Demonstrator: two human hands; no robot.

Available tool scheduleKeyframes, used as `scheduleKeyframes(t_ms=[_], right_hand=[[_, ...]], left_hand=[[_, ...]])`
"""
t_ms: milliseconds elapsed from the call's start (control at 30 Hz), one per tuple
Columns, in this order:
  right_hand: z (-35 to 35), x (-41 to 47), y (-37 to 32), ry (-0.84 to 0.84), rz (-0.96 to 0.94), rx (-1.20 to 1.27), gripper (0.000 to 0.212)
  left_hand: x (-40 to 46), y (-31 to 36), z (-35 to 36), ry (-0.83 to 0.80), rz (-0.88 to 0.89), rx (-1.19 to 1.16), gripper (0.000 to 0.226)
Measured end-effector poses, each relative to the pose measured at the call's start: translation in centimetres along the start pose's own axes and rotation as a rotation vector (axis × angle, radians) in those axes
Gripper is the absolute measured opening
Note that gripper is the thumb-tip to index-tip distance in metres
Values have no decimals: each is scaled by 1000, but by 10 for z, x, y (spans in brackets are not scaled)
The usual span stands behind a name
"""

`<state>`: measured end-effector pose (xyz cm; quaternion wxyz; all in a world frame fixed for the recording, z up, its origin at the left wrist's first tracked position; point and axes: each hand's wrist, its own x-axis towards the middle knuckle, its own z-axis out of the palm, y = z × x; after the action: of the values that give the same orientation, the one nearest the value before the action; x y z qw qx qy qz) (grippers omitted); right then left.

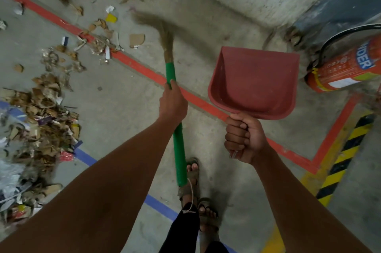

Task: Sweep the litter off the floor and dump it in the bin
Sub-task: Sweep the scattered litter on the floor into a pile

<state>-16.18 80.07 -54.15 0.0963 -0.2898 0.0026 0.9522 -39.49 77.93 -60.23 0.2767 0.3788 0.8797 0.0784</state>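
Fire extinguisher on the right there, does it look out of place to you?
Yes. The fire extinguisher lies on its side on the floor by the wall corner, not upright or mounted, its black hose looping above it. Some debris has gathered beside it.

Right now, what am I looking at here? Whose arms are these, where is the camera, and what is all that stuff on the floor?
There is no machine: one camera worn on a person's head looks down at their own two arms. The left hand has its grip round the green-handled grass broom, whose blurred bristles are over the grey concrete floor. The right hand holds the empty red plastic dustpan by its handle, up off the floor. Torn brown cardboard and paper litter lies heaped at left and scattered further off. A red fire extinguisher lies at right.
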Motion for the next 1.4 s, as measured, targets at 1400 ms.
scheduleKeyframes(t_ms=[1400], right_hand=[[48,77,70,-44,227,-130,40]], left_hand=[[-36,-193,-46,116,-543,-99,39]])
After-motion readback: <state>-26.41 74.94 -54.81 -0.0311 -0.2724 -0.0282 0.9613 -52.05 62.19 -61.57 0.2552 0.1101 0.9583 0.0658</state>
